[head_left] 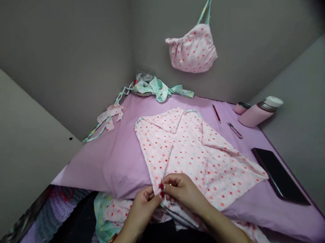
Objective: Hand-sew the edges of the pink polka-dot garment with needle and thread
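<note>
A pink dotted cloth garment (186, 153) with mint-green trim at its upper edges lies spread in front of me. My left hand (145, 203) pinches the garment's near edge between thumb and fingers. Right beside it, almost touching, my right hand (180, 190) is closed in a pinch on a thin sewing needle (161, 180) that points upward. A fine pale thread shows faintly below the right fingers. More dotted and mint-green cloth (113, 212) hangs over the near edge by my lap.
The table wears a lilac cloth (120, 149). To the right are a red pencil (216, 113), thread snips (235, 130), a pink bottle (257, 114), a small pink jar (241, 108) and a black phone (280, 174). Mint-green strips (160, 88) lie behind; a dotted pouch (193, 50) hangs on the wall.
</note>
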`<state>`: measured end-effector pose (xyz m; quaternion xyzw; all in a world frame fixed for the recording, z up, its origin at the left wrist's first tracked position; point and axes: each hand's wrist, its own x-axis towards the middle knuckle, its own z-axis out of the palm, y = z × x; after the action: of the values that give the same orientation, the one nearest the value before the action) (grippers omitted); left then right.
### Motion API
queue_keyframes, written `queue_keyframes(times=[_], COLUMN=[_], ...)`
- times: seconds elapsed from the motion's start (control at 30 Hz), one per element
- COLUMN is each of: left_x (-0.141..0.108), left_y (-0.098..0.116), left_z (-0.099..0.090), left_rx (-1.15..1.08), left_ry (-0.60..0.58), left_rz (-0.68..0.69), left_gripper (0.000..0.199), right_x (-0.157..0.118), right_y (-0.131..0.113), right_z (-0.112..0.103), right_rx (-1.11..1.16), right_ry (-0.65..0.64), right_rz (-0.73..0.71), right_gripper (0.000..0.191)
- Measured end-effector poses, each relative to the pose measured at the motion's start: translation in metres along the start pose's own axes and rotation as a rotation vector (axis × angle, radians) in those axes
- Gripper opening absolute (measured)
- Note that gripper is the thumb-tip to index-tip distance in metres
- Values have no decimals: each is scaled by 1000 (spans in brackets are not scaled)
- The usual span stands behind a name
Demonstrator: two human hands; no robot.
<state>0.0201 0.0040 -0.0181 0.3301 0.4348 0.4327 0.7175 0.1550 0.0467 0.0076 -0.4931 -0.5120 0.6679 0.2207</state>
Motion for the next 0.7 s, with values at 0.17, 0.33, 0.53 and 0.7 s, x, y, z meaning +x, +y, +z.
queue_keyframes(times=[0.17, 0.33, 0.53, 0.7], left_x=[3, 2, 1, -1], left_y=[-9, -15, -17, -15], left_z=[-4, -5, -4, -1], left_rx=[17, -30, -82, -127], left_ry=[59, 58, 40, 22], left_rz=[7, -24, -16, -31], left_gripper=[20, 24, 22, 23], right_x=[-1, -8, 2, 6], right_y=[2, -13, -14, -6], right_z=[2, -22, -23, -17], right_rx=[-62, -438, -908, -992], right_ry=[22, 304, 92, 82], right_rz=[-34, -356, -660, -681], right_gripper=[16, 22, 28, 13])
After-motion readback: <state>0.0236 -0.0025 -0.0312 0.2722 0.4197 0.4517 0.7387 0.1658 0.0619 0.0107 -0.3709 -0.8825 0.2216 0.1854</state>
